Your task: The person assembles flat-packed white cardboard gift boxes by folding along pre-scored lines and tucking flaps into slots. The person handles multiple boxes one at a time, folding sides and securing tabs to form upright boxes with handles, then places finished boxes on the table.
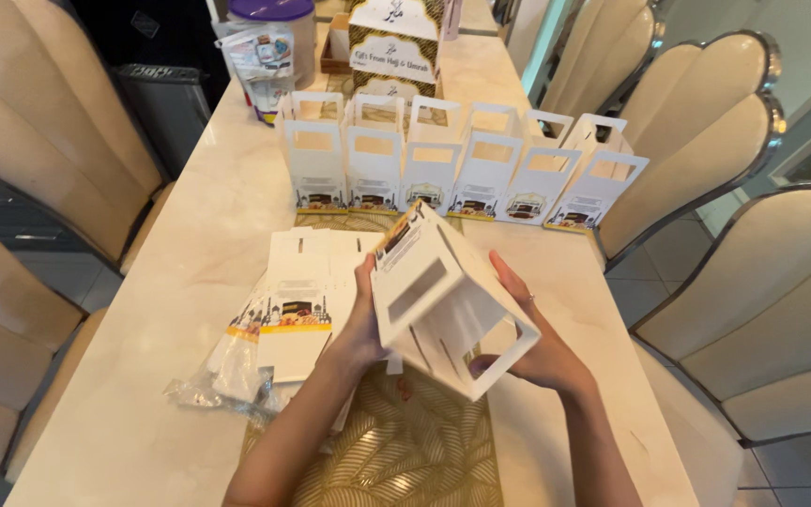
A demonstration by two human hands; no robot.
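Both hands hold one white paper gift box, tilted on its side above the marble table at centre frame. The left hand, at the box's 9 o'clock, grips its edge with thumb on the windowed face and fingers hidden behind. The right hand, at 4 o'clock, lies loosely curled, half open, against the cut-out handle end, thumb tucked inside the opening. At 12 o'clock stands a row of six finished boxes, upright, white with handle slots and coloured bands along the base. At 9 o'clock lies a stack of flat unfolded boxes, partly over a crumpled clear plastic wrapper. A gold leaf-patterned runner lies at 6 o'clock.
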